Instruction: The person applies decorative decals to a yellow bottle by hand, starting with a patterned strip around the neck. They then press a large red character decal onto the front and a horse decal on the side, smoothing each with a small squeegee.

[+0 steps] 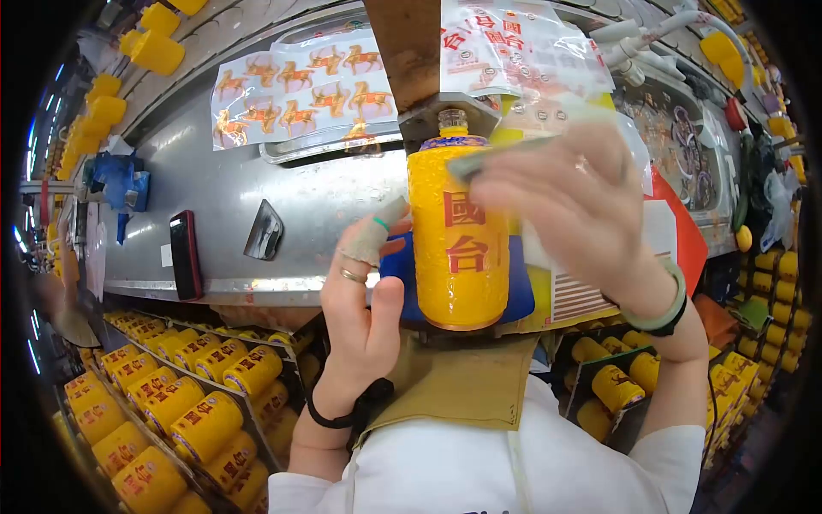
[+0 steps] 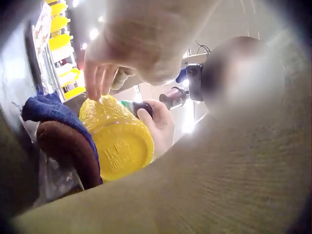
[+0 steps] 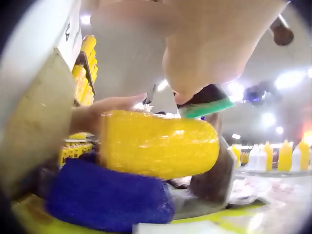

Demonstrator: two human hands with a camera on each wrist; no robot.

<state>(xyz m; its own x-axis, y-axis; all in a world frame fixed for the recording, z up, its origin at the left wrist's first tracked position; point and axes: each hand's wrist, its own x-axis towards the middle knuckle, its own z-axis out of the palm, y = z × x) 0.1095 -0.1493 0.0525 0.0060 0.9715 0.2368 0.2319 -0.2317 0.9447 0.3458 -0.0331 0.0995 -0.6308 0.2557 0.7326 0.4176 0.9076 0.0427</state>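
Observation:
A yellow textured bottle [image 1: 458,291] with two red characters and a clear glass neck lies on a blue cloth-covered rest [image 3: 107,200], its neck toward a bracket. My right hand [image 1: 569,201], blurred, is above the bottle's upper right side. It holds a dark pad with a green edge [image 3: 207,108], which shows close over the yellow surface in the right wrist view. My left hand [image 1: 360,300], with tape on a finger and a ring, is at the bottle's left side. Its extended fingers [image 2: 100,83] rest at the yellow surface, and the bottle's embossed base faces the left wrist camera.
A sheet of golden horse stickers [image 1: 300,90] lies on a metal tray at the back left. Red-character sheets [image 1: 514,51] are at the back right. On the metal table are a phone [image 1: 185,255] and a dark curved piece [image 1: 265,230]. Racks of yellow bottles [image 1: 205,424] stand below.

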